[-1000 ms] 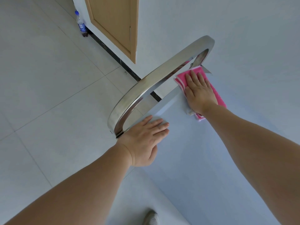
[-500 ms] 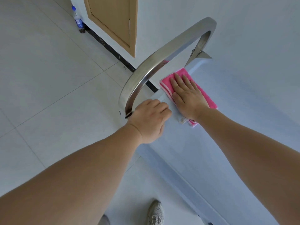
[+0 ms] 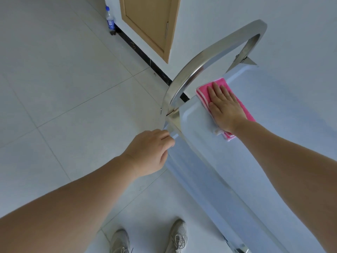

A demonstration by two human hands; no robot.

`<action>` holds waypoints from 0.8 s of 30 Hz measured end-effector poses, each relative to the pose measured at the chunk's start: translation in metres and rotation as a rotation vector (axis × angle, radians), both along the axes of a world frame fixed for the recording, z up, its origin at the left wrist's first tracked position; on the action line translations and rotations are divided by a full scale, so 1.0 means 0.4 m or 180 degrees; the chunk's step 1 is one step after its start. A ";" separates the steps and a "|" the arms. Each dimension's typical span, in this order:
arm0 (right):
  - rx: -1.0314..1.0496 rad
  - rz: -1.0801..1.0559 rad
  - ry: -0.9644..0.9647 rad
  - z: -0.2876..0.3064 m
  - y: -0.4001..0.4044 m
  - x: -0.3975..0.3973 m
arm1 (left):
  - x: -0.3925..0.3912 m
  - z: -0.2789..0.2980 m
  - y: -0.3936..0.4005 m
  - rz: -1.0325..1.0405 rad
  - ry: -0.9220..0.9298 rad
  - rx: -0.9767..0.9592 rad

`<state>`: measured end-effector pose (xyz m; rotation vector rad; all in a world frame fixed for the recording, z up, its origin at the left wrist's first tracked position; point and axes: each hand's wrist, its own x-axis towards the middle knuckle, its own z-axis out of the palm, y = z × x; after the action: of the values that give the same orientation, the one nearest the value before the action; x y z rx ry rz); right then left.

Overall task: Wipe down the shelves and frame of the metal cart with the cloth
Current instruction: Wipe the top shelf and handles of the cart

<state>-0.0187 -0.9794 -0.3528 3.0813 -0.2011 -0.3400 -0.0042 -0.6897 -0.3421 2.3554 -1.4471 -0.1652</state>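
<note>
The metal cart fills the right half of the view, its pale top shelf (image 3: 264,143) running from the curved steel handle (image 3: 209,57) toward me. A folded pink cloth (image 3: 242,105) lies flat on the shelf near the handle end. My right hand (image 3: 226,108) presses on the cloth with fingers spread and flat. My left hand (image 3: 151,152) is curled around the cart's near edge rail (image 3: 173,132), just below where the handle joins the frame.
A light tiled floor (image 3: 63,88) spreads to the left. A wooden door (image 3: 151,24) and a dark skirting strip stand behind the cart, with a plastic bottle (image 3: 110,21) beside them. My two shoes (image 3: 149,238) show at the bottom.
My right hand and the cloth have slid along the shelf's handle end, from the far corner toward the near side. My left hand has gone from lying flat on the shelf to gripping the edge rail.
</note>
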 end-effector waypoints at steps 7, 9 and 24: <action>0.0191 0.0317 -0.0060 -0.007 0.199 -0.083 | -0.054 -0.062 0.103 -0.0037 0.0268 0.0103; 0.0239 0.0359 -0.0085 -0.011 0.233 -0.095 | -0.064 -0.072 0.129 -0.0098 0.0336 0.0161; -0.0772 0.1293 -0.0007 -0.013 0.322 -0.145 | -0.074 -0.103 0.253 -0.0378 0.0383 0.0287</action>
<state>-0.0768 -0.8507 -0.3582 2.7889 0.3532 -0.2687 -0.0337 -0.5886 -0.3833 2.2862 -1.5508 -0.4045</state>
